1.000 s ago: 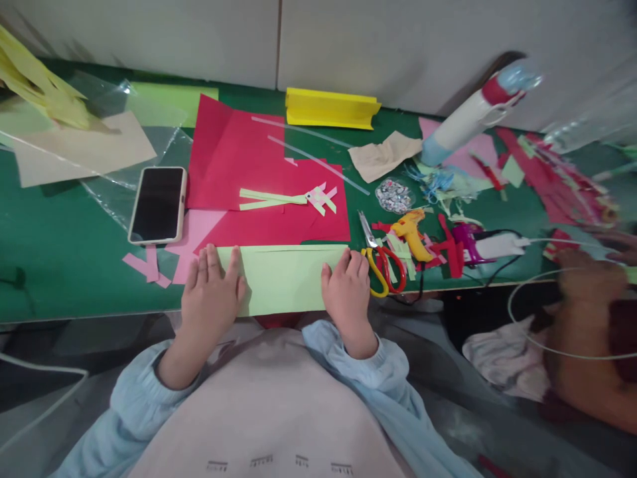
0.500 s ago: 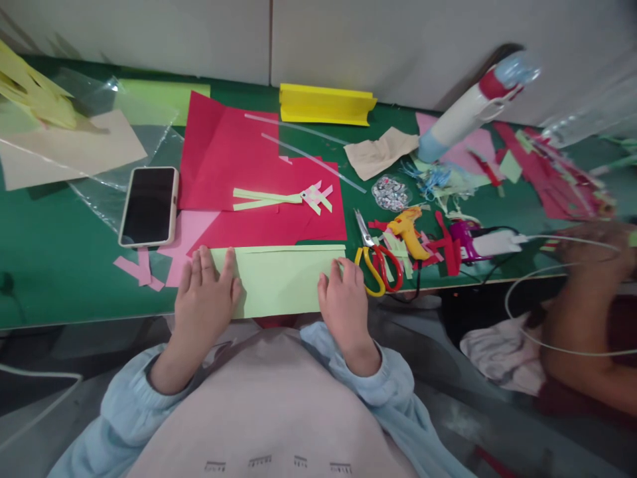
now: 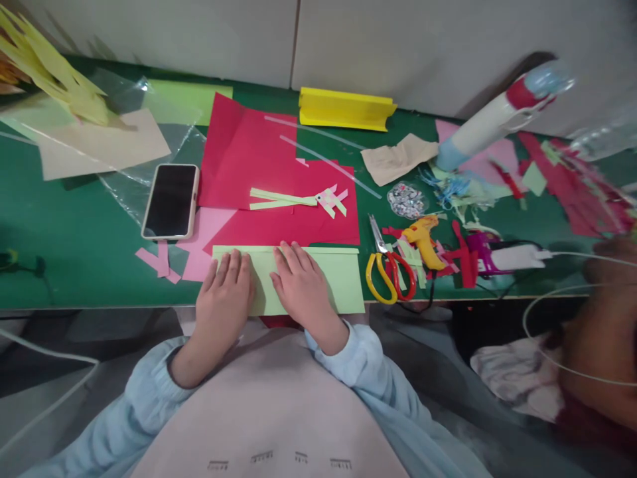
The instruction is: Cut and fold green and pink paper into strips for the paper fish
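Observation:
A light green sheet of paper lies at the table's front edge, with a narrow strip folded along its far side. My left hand rests flat on its left end, fingertips at the fold. My right hand presses on the middle of the sheet, its fingers stretched out across the fold. Just beyond, a small woven paper fish in pink and green, with two long green strips, lies on red paper. Scissors with one yellow and one red handle lie right of the sheet.
A phone and pink paper scraps lie at left. To the right are a yellow glue gun, a bag of small beads, a bottle and paper strips. Another person's arm is at far right.
My right hand has moved left, from the sheet's right end to its middle. My left hand stays at the left end. The whole view has shifted slightly.

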A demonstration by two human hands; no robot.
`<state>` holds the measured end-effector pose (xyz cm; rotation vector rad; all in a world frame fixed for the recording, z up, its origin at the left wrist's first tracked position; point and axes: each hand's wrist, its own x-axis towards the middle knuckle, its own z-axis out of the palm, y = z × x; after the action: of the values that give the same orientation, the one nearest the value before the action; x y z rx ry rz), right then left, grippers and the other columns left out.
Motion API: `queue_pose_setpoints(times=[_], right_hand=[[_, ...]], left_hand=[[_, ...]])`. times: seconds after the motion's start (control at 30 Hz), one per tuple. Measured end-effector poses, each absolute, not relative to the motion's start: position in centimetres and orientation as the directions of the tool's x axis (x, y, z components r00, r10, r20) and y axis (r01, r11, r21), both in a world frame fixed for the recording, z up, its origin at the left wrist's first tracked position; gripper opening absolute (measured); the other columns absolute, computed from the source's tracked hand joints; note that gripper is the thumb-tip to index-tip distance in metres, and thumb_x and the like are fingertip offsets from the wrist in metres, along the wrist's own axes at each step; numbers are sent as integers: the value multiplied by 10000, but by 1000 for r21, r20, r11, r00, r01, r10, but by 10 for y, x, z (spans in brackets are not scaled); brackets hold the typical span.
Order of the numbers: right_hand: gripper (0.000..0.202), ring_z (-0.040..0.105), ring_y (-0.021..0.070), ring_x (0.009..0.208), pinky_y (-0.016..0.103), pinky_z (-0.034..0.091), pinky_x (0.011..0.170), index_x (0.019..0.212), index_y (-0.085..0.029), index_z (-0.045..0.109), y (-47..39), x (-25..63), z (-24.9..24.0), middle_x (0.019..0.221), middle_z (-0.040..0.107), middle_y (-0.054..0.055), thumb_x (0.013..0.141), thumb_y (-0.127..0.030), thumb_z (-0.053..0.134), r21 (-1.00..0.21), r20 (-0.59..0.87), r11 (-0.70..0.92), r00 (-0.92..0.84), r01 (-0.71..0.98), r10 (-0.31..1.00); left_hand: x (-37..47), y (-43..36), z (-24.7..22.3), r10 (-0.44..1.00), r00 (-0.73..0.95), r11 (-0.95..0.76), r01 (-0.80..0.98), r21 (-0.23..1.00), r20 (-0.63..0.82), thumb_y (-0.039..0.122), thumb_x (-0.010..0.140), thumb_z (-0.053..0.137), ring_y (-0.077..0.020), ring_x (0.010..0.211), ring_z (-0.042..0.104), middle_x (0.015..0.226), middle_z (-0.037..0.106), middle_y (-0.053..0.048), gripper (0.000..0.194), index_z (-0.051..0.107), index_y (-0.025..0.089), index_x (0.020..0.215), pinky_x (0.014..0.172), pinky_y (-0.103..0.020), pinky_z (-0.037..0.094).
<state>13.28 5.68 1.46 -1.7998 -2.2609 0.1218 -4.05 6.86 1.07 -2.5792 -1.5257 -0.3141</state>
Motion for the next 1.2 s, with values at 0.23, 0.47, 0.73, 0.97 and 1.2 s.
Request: queue_pose_setpoints(times=[0.23, 0.47, 0.73, 0.97, 1.2], right_hand=[[499, 368, 282, 1437, 437, 337, 1185, 1472, -115, 464, 54, 131, 9, 1548, 426, 112, 1029, -313, 346, -239, 111, 214, -192, 947, 975], [517, 348, 260, 1451, 415, 318, 1205, 1491, -111, 435, 52, 130, 8, 1566, 404, 93, 1034, -331, 335, -245, 108, 201, -179, 949, 978], [551, 360, 265, 1451, 430, 343, 1189, 1494, -62, 413, 44, 132, 8, 1561, 395, 154, 1026, -351, 373, -235, 93, 94, -74, 968, 993], [545, 411, 290, 1411, 444, 359, 1166, 1448, -23, 464, 35, 167, 8, 1511, 452, 195, 1013, -348, 411, -210, 68, -67, 83, 975, 994], [562, 393, 302, 1417, 458, 371, 1151, 1453, -2, 447, 29, 186, 1, 1517, 441, 202, 1017, -352, 395, -218, 94, -96, 119, 971, 988]], left_hand=[[-28, 70, 7, 782, 574, -609, 787, 102, 243, 165, 971, 382, -305, 1320, 545, 1406, 571, -208, 436, 589, 15, 1323, 1139, -444, 411], [-14, 74, 5, 882, 445, -467, 871, 153, 159, 243, 982, 359, -374, 1376, 462, 1469, 455, -295, 531, 487, -68, 1392, 1142, -515, 381], [-4, 73, 16, 889, 440, -454, 885, 107, 128, 242, 975, 420, -393, 1370, 462, 1485, 434, -302, 477, 529, 76, 1408, 1108, -549, 404], [-3, 73, 18, 888, 436, -453, 884, 119, 145, 248, 989, 418, -399, 1373, 451, 1479, 434, -307, 461, 531, 80, 1403, 1100, -566, 410], [16, 72, 13, 889, 432, -451, 883, 129, 149, 112, 950, 329, -398, 1409, 391, 1451, 431, -353, 503, 477, -68, 1396, 1138, -583, 358]])
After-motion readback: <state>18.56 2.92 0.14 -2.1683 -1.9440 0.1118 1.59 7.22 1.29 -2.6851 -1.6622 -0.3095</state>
